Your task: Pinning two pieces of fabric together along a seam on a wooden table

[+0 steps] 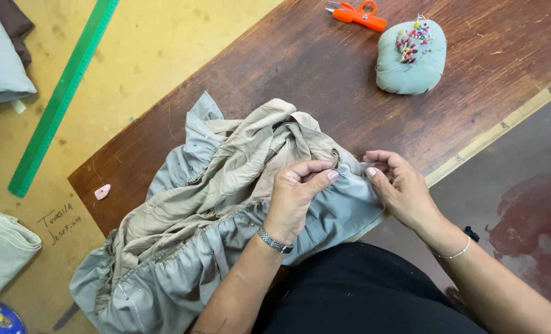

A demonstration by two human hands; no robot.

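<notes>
Both hands, the left hand [297,188] and right hand [399,185], pinch the gathered grey-and-beige fabric [213,216] on the brown surface [325,74], the pincushion [410,57] lying well beyond the fabric.

Bare brown table [349,80] lies open beyond the gathered grey-beige fabric [213,210], up to the pincushion [410,57] and orange snips [357,13] at the far edge. Left side narrower: pink chalk [102,192] near the fabric, green ruler [62,99] further out.

matt gathered cloth [182,247] is lying on a worn, scratched wood table [325,68]; a soft cloth pincushion [409,59] and glossy plastic snips [357,13] are sitting there.
</notes>
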